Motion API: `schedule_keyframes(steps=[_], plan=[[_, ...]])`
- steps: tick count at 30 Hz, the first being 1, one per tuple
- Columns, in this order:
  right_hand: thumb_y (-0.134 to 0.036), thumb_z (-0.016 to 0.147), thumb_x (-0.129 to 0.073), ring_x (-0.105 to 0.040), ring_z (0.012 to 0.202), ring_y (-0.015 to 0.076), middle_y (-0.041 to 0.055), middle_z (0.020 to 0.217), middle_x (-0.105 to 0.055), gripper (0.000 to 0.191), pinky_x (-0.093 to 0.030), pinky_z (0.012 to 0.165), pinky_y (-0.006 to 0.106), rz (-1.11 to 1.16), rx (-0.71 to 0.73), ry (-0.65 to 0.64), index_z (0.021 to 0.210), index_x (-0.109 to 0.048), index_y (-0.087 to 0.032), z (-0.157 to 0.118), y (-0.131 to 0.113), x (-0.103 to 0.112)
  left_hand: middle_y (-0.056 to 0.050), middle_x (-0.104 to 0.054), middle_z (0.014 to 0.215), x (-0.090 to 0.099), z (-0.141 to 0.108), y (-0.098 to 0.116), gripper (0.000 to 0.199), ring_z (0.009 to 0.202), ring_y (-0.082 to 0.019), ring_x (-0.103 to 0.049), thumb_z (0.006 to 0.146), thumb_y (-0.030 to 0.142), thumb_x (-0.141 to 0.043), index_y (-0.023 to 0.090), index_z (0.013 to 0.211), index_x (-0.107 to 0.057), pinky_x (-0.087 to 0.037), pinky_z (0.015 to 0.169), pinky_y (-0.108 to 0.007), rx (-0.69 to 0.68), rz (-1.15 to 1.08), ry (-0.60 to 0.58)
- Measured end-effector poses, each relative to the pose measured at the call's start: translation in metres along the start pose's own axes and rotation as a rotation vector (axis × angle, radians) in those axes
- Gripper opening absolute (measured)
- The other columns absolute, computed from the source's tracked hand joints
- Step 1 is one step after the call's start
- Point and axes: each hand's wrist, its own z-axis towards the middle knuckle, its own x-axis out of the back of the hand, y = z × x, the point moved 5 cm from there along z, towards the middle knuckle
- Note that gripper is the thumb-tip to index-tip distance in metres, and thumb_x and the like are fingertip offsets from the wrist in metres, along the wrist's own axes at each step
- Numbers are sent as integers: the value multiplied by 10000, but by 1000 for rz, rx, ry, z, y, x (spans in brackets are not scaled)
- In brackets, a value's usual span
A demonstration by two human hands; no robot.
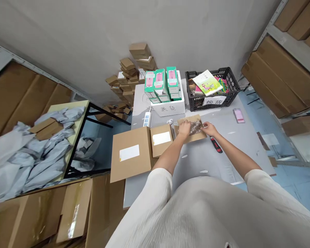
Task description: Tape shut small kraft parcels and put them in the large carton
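Note:
A small open cardboard box [199,136] lies on the grey table in front of me. Clear crinkled plastic wrap [195,126] shows inside it, and what is under the wrap is hard to make out. My left hand [184,128] reaches over the box's left side with its fingers curled onto it. At the right edge, my right hand [209,128] is closed in a pinch; what lies between its fingertips is too small to name. A black and red utility knife [216,145] rests on the table just below my right hand.
Left of the box stand two closed cartons, a large carton [130,160] and a smaller carton [157,151]. Behind are a white bin [170,109] of green-and-pink boxes, a black crate [209,102] with books, and a power strip [147,119]. Grey parcels [51,151] cover a side table.

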Motion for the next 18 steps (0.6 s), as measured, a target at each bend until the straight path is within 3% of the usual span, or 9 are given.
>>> schedule_keyframes(steps=[3, 6, 8, 11, 15, 18], plan=[[-305, 841, -775, -757, 1100, 266, 106, 1200, -812, 367, -563, 993, 346, -113, -38, -17, 1196, -737, -221, 3, 6, -6, -205, -663, 1331, -10, 1, 4, 327, 1276, -369, -660, 946, 114, -656, 174, 1266, -688, -468, 1172, -516, -75, -78, 10], [-342, 894, -728, -746, 1177, 322, 148, 1262, -804, 397, -553, 1009, 373, -160, -79, -75, 1266, -728, -204, 5, 13, -10, -183, -629, 1466, -7, -6, 7, 396, 1444, -354, -557, 958, 169, -647, 209, 1352, -650, -303, 1316, -564, -225, -204, 83], [-374, 938, -676, -746, 1174, 348, 161, 1255, -806, 339, -555, 1007, 399, -148, -90, -113, 1224, -741, -205, 6, 18, -13, -169, -595, 1546, 1, -15, 3, 401, 1543, -350, -469, 965, 207, -642, 235, 1365, -651, -184, 1367, -588, -251, -269, 154], [-387, 989, -594, -754, 1123, 348, 161, 1159, -825, 251, -567, 977, 402, -115, -91, -111, 1076, -754, -214, 8, 24, -15, -167, -542, 1628, 13, -30, -14, 422, 1614, -352, -378, 991, 247, -603, 246, 1412, -635, -145, 1377, -604, -164, -303, 260], [-395, 1007, -539, -771, 985, 295, 120, 978, -821, 257, -593, 890, 360, -32, -83, -49, 984, -727, -221, 9, 28, -12, -203, -459, 1684, 18, -49, -51, 531, 1623, -368, -354, 996, 248, -580, 198, 1523, -535, -272, 1340, -599, 61, -318, 370], [-409, 1004, -538, -767, 888, 252, 86, 893, -799, 253, -602, 830, 325, 53, -52, -44, 970, -707, -223, 7, 26, -8, -223, -481, 1641, 14, -60, -72, 564, 1595, -355, -401, 1002, 239, -569, 167, 1554, -481, -342, 1317, -569, 154, -392, 380]])
